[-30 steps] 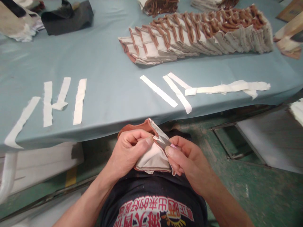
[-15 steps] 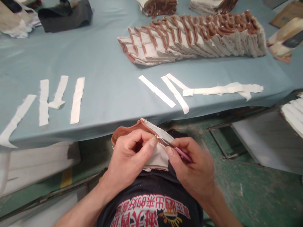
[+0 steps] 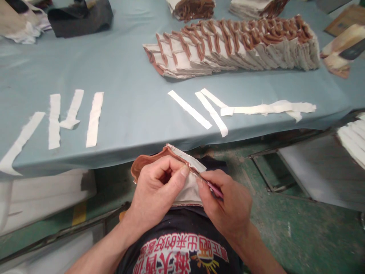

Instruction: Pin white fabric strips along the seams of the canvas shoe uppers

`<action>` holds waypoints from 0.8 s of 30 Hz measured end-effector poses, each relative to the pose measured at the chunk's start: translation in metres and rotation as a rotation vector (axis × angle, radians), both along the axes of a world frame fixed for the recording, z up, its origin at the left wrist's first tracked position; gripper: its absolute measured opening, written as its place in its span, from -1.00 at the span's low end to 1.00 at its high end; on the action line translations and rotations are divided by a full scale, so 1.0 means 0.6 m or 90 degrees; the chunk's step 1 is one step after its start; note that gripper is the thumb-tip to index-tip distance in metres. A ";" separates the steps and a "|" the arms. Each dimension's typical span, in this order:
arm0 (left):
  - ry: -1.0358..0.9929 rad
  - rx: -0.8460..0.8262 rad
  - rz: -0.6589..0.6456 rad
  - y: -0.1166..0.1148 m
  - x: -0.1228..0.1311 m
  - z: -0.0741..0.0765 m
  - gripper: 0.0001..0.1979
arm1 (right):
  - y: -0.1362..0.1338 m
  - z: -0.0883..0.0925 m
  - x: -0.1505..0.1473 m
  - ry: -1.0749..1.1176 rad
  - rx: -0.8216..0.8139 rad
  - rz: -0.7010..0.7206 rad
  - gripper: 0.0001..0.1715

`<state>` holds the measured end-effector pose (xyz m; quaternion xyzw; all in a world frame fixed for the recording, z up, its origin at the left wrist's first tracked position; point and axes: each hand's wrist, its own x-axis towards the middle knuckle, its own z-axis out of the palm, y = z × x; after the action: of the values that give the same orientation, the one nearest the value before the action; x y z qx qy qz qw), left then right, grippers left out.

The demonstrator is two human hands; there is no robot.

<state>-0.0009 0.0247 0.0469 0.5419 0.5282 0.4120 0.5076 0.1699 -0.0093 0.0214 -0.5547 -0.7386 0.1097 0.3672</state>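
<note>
A sewn fabric piece [image 3: 188, 192], off-white on one side and rust-brown on the other, is held in front of my body, just below the table edge. My left hand [image 3: 159, 186] pinches its seam between thumb and forefinger, the other fingers curled. Close beside that pinch, my right hand [image 3: 228, 199] is closed around a slim tool with a purple handle [image 3: 216, 189]. The tool's thin dark end points toward the seam by my left thumb. My fingers cover most of the tool, so its exact kind cannot be made out.
A blue-green cloth covers the table [image 3: 122, 83]. On it lie a long overlapping row of brown-and-white sewn pieces [image 3: 228, 49], white fabric strips [image 3: 94, 120] and a folded black piece [image 3: 81, 19]. A metal-framed stand [image 3: 310, 167] is at the lower right.
My right hand has moved slightly left and turned, and less of the purple-handled tool shows. The left hand keeps its pinch on the fabric piece, which has shifted slightly.
</note>
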 end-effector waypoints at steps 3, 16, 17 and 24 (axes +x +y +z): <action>-0.001 0.001 0.006 -0.002 0.000 0.000 -0.74 | -0.004 -0.001 -0.002 0.039 -0.025 -0.016 -0.94; 0.169 0.249 -0.086 -0.017 -0.004 -0.016 -0.83 | 0.028 0.047 0.006 0.083 -0.168 0.045 -0.86; 0.173 0.263 -0.099 -0.018 -0.005 -0.017 -0.84 | 0.030 0.049 0.010 0.072 -0.168 0.062 -0.86; 0.183 0.304 -0.158 -0.018 -0.006 -0.021 -0.85 | 0.035 0.062 0.027 0.006 -0.179 0.122 -0.84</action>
<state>-0.0044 0.0137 0.0346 0.7589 0.4123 0.3785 0.3328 0.1861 0.0117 0.0587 -0.5272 -0.7635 0.2491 0.2778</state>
